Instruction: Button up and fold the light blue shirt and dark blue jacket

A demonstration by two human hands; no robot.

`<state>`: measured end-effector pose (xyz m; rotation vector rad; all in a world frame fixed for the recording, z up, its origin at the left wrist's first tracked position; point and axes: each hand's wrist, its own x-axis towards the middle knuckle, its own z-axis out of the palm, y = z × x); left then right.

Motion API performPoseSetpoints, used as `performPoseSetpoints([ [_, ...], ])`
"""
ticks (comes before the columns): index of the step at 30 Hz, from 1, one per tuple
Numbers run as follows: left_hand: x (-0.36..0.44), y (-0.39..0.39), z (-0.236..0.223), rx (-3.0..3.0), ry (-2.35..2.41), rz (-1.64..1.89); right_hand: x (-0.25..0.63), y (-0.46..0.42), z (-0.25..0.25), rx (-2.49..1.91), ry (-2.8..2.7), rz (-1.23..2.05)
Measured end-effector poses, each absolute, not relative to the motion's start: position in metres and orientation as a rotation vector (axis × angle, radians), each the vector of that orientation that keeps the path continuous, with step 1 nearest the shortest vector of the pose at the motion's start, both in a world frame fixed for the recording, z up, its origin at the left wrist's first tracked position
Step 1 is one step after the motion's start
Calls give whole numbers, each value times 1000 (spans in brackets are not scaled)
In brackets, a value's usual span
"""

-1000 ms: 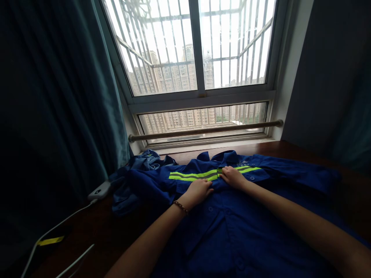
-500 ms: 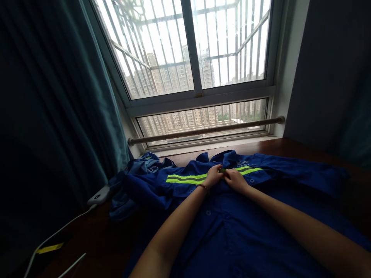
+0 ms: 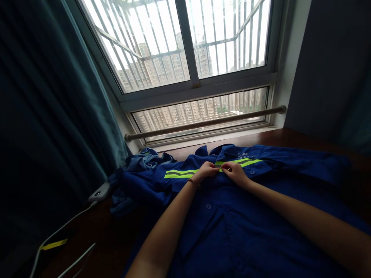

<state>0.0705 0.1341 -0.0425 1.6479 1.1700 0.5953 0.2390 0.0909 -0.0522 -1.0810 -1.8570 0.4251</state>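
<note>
Pinched narrow: your left hand (image 3: 206,170) and right hand (image 3: 237,175) on the blue shirt (image 3: 226,224).
Your fingertips nearly meet at the middle of its front, gripping cloth at the yellow stripe (image 3: 182,174); the exact fold between them is too small to make out. The shirt lies spread, front up, on the wooden surface (image 3: 278,137), before the window (image 3: 191,94).

The shirt (image 3: 204,226) is matt cloth, its stripe (image 3: 179,174) smoother (almost plasticky); the curtain (image 3: 94,112) looks satiny, the wooden surface (image 3: 272,137) softly glossy.
</note>
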Motion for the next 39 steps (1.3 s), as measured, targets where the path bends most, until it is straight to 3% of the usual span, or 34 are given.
performPoseSetpoints([
  [15,72,124,-44,1275,1091,857,231,77,-51,-1093,-1930,327],
  [25,77,119,-17,1064,1024,867,230,72,-38,-1042,-1832,239],
  [36,80,101,20,1158,1013,902,233,64,-7,-981,-1713,324],
  [39,84,97,27,1170,1003,972,232,63,-2,-987,-1572,488],
])
